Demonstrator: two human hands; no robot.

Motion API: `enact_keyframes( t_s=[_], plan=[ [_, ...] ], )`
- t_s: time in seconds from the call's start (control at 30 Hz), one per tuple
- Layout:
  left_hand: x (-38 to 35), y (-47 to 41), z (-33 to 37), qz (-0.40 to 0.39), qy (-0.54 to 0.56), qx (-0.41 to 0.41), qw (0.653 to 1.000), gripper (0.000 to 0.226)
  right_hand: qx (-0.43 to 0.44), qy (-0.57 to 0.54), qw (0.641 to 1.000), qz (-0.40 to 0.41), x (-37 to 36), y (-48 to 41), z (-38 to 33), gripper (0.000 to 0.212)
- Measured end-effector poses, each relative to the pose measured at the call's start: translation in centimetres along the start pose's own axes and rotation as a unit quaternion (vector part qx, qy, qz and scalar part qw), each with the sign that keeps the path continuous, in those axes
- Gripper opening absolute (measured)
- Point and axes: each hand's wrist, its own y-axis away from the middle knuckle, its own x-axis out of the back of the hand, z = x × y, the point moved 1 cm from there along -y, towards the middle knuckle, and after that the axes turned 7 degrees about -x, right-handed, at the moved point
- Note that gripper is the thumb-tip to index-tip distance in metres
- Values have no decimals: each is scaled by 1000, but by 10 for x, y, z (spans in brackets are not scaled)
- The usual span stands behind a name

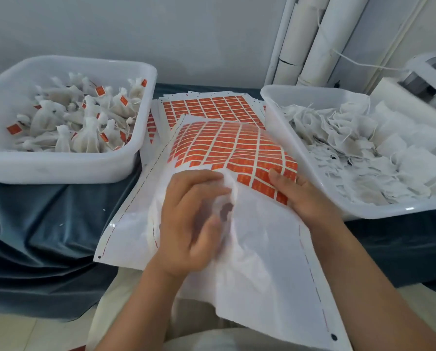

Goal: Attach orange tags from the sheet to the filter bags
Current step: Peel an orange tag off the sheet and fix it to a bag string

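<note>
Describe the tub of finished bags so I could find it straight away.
On the blue cloth stand two white tubs with tag sheets between them. Take the left tub. Its bags are bunched and carry orange tags; the right tub holds flat bags with no tags.

The left grip (pixel 194 219) curls round something white and crumpled, perhaps a bag (pixel 231 184), blurred. The right grip (pixel 305 196) holds the sheet (pixel 262 236) at its right edge, thumb on the tags (pixel 232 148). The left tub (pixel 60 168) holds tagged bags (pixel 85 122); the right tub (pixel 389 211), plain bags (pixel 364 153).
</note>
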Motion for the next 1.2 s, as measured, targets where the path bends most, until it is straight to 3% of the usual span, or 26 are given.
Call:
enact_keyframes(
  t_s=[0.03, 0.1, 0.17, 0.23, 0.3, 0.43, 0.53, 0.63, 0.73, 0.8, 0.83, 0.87, 0.93, 1.03, 1.2],
  plan=[
    [3, -5, 4, -1, 10, 57, 998, 26, -2, -28, 1000, -12, -1, -1, 3, 60],
    [9, -17, 10, -24, -79, 190, 978, 27, 17, -57, 998, -32, -2, -4, 7, 51],
    [18, -28, 12, -117, -192, 270, 936, 61, 59, -50, 996, -35, -3, -8, 9, 47],
    [24, -35, 16, -201, -186, 313, 909, 80, 94, -11, 995, -28, -4, -9, 9, 50],
    [25, -38, 23, -227, -108, 356, 900, 67, 98, 24, 995, -25, -5, -11, 10, 50],
    [16, -37, 32, -135, 52, 404, 904, 12, 76, -6, 997, -31, -9, -8, 9, 62],
    [7, -30, 28, -98, 39, 389, 915, 20, 104, 115, 984, 91, -18, -5, 6, 67],
    [0, -24, 26, -83, -50, 347, 933, 25, 206, 292, 900, 251, -18, -1, 5, 74],
    [-3, -18, 21, -94, -98, 321, 937, 27, 262, 503, 763, 309, -16, 5, 5, 100],
    [-3, -18, 18, -108, -135, 296, 939, 33, 272, 602, 676, 326, -19, 10, 7, 93],
    [-4, -18, 17, -117, -148, 278, 942, 36, 292, 622, 654, 317, -21, 11, 8, 77],
    [-5, -19, 16, -128, -155, 256, 946, 37, 317, 624, 653, 290, -25, 13, 9, 57],
    [-6, -20, 17, -140, -151, 212, 955, 40, 343, 587, 702, 213, -31, 15, 11, 28],
    [-3, -22, 15, -156, -157, 166, 961, 44, 331, 550, 745, 182, -34, 17, 11, 34],
    [7, -23, 9, -217, -161, 88, 959, 32, 328, 532, 757, 190, -37, 19, 10, 36]
  ],
)
